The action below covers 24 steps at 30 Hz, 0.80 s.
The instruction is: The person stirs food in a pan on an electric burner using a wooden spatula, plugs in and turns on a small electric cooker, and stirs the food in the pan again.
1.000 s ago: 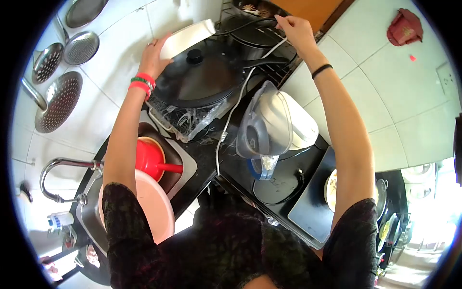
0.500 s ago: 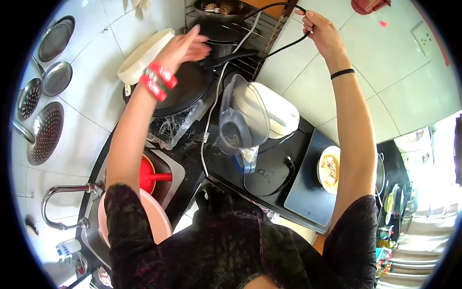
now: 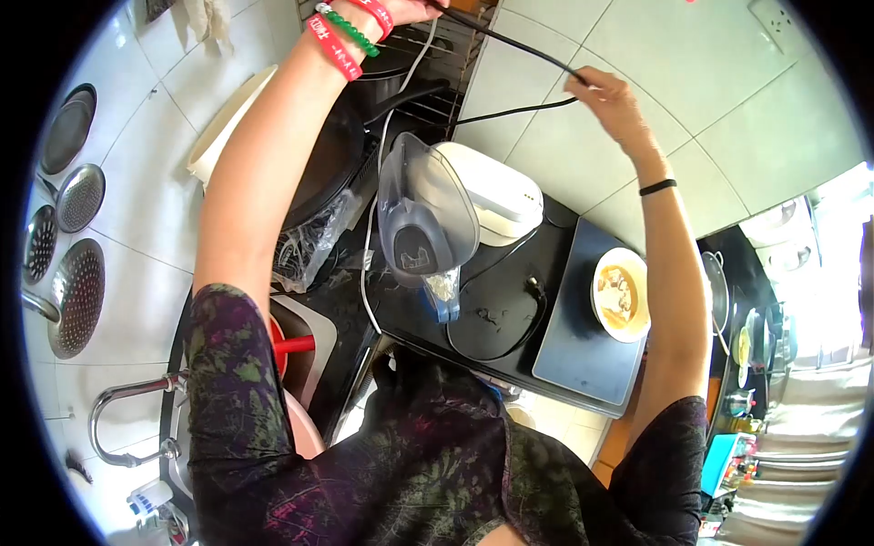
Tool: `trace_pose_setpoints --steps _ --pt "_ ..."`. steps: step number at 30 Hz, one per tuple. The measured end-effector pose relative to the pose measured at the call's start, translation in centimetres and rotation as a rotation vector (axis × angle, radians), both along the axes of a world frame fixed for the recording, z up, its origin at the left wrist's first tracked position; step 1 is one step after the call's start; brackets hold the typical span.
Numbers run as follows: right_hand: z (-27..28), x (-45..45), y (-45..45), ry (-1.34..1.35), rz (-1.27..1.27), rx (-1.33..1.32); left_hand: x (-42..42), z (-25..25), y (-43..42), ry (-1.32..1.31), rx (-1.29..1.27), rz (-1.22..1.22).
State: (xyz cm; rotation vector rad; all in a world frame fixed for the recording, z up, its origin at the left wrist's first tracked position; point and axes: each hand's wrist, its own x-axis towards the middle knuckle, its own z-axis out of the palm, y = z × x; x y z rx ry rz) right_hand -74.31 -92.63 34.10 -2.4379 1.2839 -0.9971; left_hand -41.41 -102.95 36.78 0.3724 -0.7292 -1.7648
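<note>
1. My right hand is closed, with fingers and thumb pinching the black cord up by the tiled wall.
2. My left hand is at the top edge, with its fingertips at the cord. Part of it is cut off, so I cannot tell if it grips.
3. The cord goes between my hands, and another bit runs back from my right hand.
4. It looks light, bendy and a little springy, maybe smooth, and not easy to break.
5. The middle looks good to pinch, held high above the clear jug and white machine.
</note>
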Motion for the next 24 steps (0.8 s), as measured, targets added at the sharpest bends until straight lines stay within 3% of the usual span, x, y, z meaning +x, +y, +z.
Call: trace_pose_setpoints --steps 1,3,5,6,7,8,10,11,12,13,14,16,17,19,24 --pt "0.2 -0.7 0.2 0.004 -0.060 -0.082 -0.3 1.0 1.8 0.063 0.149 -0.060" --pt "1.0 -1.6 0.9 0.010 -0.125 -0.165 -1.7 1.9 5.2 0.019 -0.034 -0.137" --pt "2.2 -1.9 2.0 -0.195 -0.222 -0.045 -3.3 3.1 9.1 -0.006 -0.147 -0.142" --pt "2.3 -2.5 2.0 -0.194 -0.231 -0.053 -4.0 3.9 11.4 -0.021 -0.235 -0.138" --pt "1.5 -3.0 1.5 -0.225 -0.219 -0.020 -4.0 4.8 16.0 -0.096 -0.484 -0.169" --pt "0.6 -3.9 1.2 -0.257 -0.215 0.000 -4.5 4.7 14.9 -0.095 -0.498 -0.178" --pt "-1.3 -5.9 0.4 -0.181 -0.107 0.397 -6.4 4.6 11.5 -0.664 -0.940 -0.035" --pt "-0.5 -4.7 2.4 -0.142 -0.119 0.502 -7.7 4.3 11.2 -0.558 -0.892 0.014" --pt "-0.1 -3.8 3.5 0.059 -0.170 0.187 -9.5 4.0 10.5 -0.581 -0.862 0.052" --pt "0.3 -4.2 3.4 0.034 -0.112 0.148 -9.6 4.2 11.1 -0.604 -0.813 0.030" --pt "1.2 -3.4 3.9 -0.042 -0.137 0.013 -10.6 5.1 11.3 -0.609 -0.795 -0.005" --pt "4.4 -2.3 6.1 -0.483 -0.269 0.166 -12.3 5.3 11.6 -0.513 -0.699 -0.099" --pt "5.3 -2.0 6.7 -0.488 -0.291 0.127 -13.0 5.1 11.5 -0.471 -0.680 -0.125" --pt "7.1 -2.2 8.1 -0.744 -0.356 -0.051 -14.7 4.0 10.7 -0.403 -0.714 -0.146" --pt "11.0 -4.6 10.5 -0.981 -0.371 -0.094 -18.2 4.4 11.2 -0.406 -0.724 -0.200"
